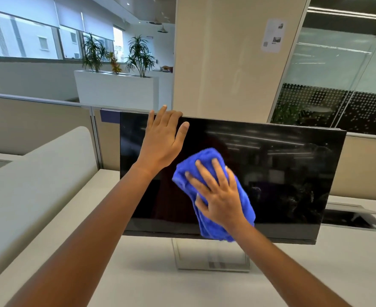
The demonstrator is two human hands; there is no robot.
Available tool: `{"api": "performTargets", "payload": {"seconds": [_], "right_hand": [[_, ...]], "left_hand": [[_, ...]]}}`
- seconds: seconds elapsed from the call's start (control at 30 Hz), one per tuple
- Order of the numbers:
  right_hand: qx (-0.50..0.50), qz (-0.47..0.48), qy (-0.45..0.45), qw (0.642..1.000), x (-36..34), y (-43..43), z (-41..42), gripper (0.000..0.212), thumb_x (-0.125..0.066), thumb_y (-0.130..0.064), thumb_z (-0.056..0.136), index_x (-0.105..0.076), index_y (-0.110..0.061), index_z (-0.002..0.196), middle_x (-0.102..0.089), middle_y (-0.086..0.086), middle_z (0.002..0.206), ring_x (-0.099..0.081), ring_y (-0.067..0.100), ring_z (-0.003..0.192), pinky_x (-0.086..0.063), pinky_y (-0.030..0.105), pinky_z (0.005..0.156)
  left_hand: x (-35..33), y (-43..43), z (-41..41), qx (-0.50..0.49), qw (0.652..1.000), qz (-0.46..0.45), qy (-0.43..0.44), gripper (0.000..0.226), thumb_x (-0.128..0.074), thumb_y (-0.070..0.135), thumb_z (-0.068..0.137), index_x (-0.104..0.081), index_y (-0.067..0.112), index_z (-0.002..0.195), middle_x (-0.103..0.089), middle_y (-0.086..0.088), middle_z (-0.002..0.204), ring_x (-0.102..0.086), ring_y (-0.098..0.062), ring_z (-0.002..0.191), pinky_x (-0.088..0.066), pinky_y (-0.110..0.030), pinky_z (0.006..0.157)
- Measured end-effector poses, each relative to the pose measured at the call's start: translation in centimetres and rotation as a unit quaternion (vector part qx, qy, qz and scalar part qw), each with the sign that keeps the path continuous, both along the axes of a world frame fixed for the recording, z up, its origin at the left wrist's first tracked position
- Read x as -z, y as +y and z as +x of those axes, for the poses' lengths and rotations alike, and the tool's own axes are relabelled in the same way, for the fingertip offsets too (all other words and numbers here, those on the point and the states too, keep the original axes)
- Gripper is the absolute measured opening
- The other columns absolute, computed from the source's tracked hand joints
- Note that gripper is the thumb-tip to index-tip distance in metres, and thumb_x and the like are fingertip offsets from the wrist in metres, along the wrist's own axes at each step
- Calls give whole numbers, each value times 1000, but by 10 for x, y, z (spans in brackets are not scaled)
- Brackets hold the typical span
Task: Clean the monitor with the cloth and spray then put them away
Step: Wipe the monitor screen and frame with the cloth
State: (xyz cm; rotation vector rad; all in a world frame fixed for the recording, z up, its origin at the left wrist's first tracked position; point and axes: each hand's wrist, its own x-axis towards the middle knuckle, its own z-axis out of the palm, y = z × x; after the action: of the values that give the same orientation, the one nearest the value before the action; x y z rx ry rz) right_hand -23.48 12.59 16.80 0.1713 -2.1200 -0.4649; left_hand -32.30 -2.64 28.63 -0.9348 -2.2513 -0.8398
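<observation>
Wiping is in hand; the right grip [215, 196], fingers spread flat, presses the cloth [207, 158] against the monitor [282, 173], left of its centre; the left grip [162, 138], fingers straight, steadies the top edge. Next, I judge, sweep rightward over the remaining glass with even pressure; the cloth lies under the palm; the spray is not in sight.

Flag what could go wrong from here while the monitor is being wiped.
The left hand rests on the top edge of the monitor, thumb on the glass, so it may leave smudges. The right hand presses the blue cloth flat on the screen; a hard push could tip the monitor on its stand.
</observation>
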Motion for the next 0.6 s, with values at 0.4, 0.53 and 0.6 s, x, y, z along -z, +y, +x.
{"api": "performTargets", "payload": {"seconds": [0.4, 0.53, 0.6], "right_hand": [[-39, 246, -194, 949, 83, 16, 41, 58, -56, -52, 79, -40, -44, 134, -44, -21, 141, -41, 11, 131, -39, 36, 101], [-39, 261, -138, 955, 41, 34, 37, 54, -55, -47, 77, -46, -45, 130, -48, -22, 138, -36, 15, 130, -35, 41, 97], [-31, 236, -93, 967, 12, 42, 31, 55, -56, -42, 75, -48, -44, 129, -50, -19, 137, -35, 17, 129, -34, 41, 93]], "left_hand": [[-3, 0, 8, -14, 1000, -10, -11, 44, -26, 35, 98, -41, 9, 132, -42, -8, 141, -16, -21, 143, 3, -39, 118], [-9, 7, 14, -6, 999, -27, -19, 46, -25, 36, 98, -42, 8, 132, -43, -10, 141, -19, -22, 142, 1, -39, 117], [-11, 12, 16, 1, 999, -33, -17, 45, -26, 35, 99, -43, 8, 131, -45, -11, 139, -22, -22, 141, -1, -38, 117]]}}
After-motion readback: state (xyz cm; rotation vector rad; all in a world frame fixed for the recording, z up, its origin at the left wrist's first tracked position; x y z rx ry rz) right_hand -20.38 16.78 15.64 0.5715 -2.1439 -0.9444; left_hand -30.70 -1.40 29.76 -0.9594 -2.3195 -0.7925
